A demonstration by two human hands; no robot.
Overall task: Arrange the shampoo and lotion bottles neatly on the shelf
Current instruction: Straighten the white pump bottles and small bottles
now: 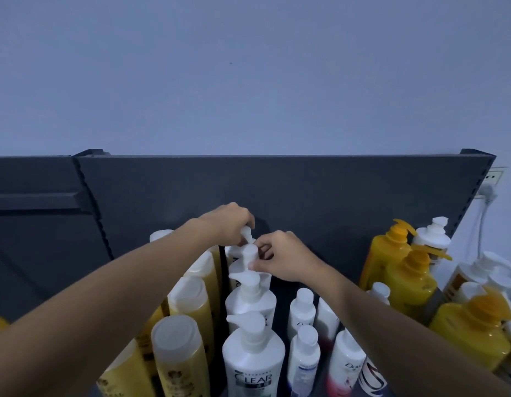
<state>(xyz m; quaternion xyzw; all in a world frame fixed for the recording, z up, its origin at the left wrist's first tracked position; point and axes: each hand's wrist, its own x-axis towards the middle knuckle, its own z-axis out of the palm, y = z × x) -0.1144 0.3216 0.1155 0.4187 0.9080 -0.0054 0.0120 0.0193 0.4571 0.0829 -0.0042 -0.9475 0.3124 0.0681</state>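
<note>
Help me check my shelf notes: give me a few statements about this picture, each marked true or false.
1. The left hand and right hand both grip the rear white pump. True.
2. The front white bottle reads CLEAR. True.
3. The yellow pump bottles stand left of the front white bottle. False: they stand to its right; flat-capped yellow bottles stand on its left.
4. The right hand holds a small bottle. False: it pinches the rear white pump.
</note>
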